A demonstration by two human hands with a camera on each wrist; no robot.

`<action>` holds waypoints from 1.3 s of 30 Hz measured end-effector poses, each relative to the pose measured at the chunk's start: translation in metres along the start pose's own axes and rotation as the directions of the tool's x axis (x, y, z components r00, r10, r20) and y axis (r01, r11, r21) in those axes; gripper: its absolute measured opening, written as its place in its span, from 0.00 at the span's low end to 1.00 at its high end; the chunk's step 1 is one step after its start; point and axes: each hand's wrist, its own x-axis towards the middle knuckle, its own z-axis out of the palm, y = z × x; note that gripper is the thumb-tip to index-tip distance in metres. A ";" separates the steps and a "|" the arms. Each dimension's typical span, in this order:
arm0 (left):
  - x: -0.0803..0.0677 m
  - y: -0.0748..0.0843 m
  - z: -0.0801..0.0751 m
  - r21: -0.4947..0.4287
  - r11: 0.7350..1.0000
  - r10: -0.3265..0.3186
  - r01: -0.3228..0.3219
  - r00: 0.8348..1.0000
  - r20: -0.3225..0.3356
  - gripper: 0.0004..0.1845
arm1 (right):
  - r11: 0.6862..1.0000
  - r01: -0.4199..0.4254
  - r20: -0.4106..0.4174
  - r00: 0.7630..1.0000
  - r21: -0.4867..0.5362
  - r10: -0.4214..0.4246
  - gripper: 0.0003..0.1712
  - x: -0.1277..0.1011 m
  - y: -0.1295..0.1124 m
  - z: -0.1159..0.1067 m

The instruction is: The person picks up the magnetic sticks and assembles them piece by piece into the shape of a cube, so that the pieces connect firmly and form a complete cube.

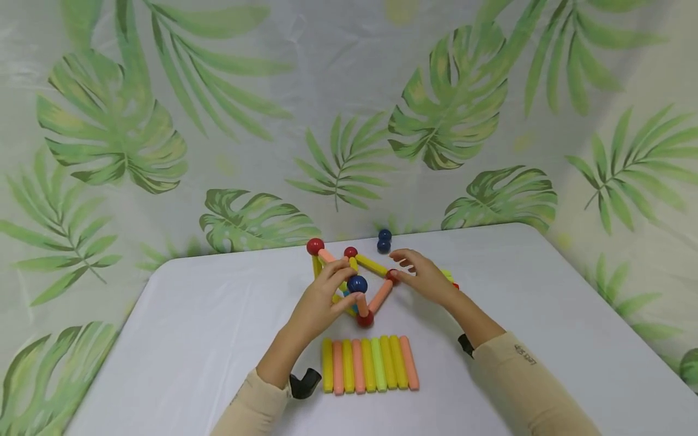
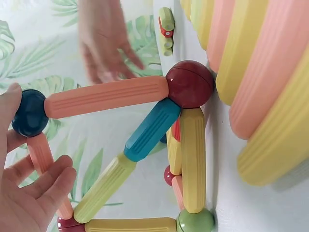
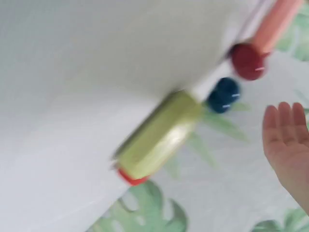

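The stick-and-ball frame (image 1: 349, 281) stands mid-table on the white table (image 1: 545, 315). The left hand (image 1: 322, 297) pinches the frame's dark blue ball (image 1: 357, 284) between thumb and curled fingers. At three o'clock of the frame, the right hand (image 1: 422, 275) hovers with fingers straight and slightly spread, its fingertips close to a red ball (image 1: 391, 276). At six o'clock lies a row of sticks (image 1: 371, 363); at twelve, two blue balls (image 1: 384, 241).

A white bench (image 1: 545, 315) with rounded corners sits against a pale glossy backdrop (image 1: 349, 91) printed with large green tropical leaves — the sheet wraps around both sides under soft, even light.
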 end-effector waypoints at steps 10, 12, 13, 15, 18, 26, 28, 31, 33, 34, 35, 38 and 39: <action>-0.001 -0.001 -0.001 -0.005 1.000 0.024 -0.024 0.999 -0.043 0.22 | 0.968 -0.216 0.205 0.949 -0.127 0.238 0.17 0.019 0.033 0.005; -0.001 -0.003 -0.003 -0.021 0.999 0.029 -0.030 0.998 -0.052 0.20 | 0.965 -0.210 0.203 0.949 -0.158 0.240 0.15 0.020 0.032 0.006; -0.001 -0.005 -0.003 -0.031 0.999 0.027 -0.029 0.998 -0.056 0.20 | 0.962 -0.218 0.206 0.946 -0.167 0.250 0.15 0.019 0.030 0.006; -0.002 -0.008 -0.004 -0.044 0.999 0.011 -0.013 0.998 -0.057 0.19 | 0.955 -0.231 0.210 0.940 -0.186 0.268 0.15 0.016 0.027 0.006; -0.004 -0.011 -0.006 -0.068 0.998 -0.015 0.011 0.998 -0.056 0.19 | 0.943 -0.270 0.202 0.930 -0.196 0.309 0.15 0.008 0.022 0.007; -0.003 -0.025 -0.007 -0.150 0.988 -0.054 0.037 0.992 -0.113 0.16 | 0.919 -0.348 0.162 0.911 -0.184 0.378 0.17 -0.008 0.009 0.012; -0.002 -0.027 -0.008 -0.165 0.986 -0.052 0.032 0.991 -0.122 0.16 | 0.907 -0.375 0.159 0.900 -0.190 0.405 0.17 -0.010 0.005 0.015; -0.002 -0.031 -0.009 -0.189 0.982 -0.044 0.020 0.991 -0.123 0.17 | 0.897 -0.399 0.159 0.889 -0.192 0.429 0.17 -0.012 -0.001 0.019; -0.001 -0.032 -0.010 -0.210 0.978 -0.048 0.022 0.992 -0.118 0.17 | 0.894 -0.407 0.161 0.885 -0.187 0.436 0.17 -0.014 -0.005 0.021; -0.002 -0.033 -0.010 -0.225 0.974 -0.056 0.030 0.992 -0.111 0.17 | 0.896 -0.405 0.163 0.886 -0.184 0.434 0.17 -0.015 -0.006 0.022; -0.002 -0.033 -0.010 -0.241 0.970 -0.066 0.040 0.992 -0.104 0.17 | 0.898 -0.402 0.165 0.887 -0.179 0.430 0.17 -0.016 -0.007 0.023; -0.002 -0.029 -0.012 -0.335 0.939 -0.108 0.077 0.991 -0.074 0.17 | 0.901 -0.396 0.166 0.890 -0.178 0.424 0.17 -0.019 -0.009 0.022; -0.002 -0.025 -0.013 -0.373 0.924 -0.122 0.090 0.990 -0.064 0.17 | 0.901 -0.393 0.160 0.892 -0.184 0.422 0.17 -0.021 -0.010 0.021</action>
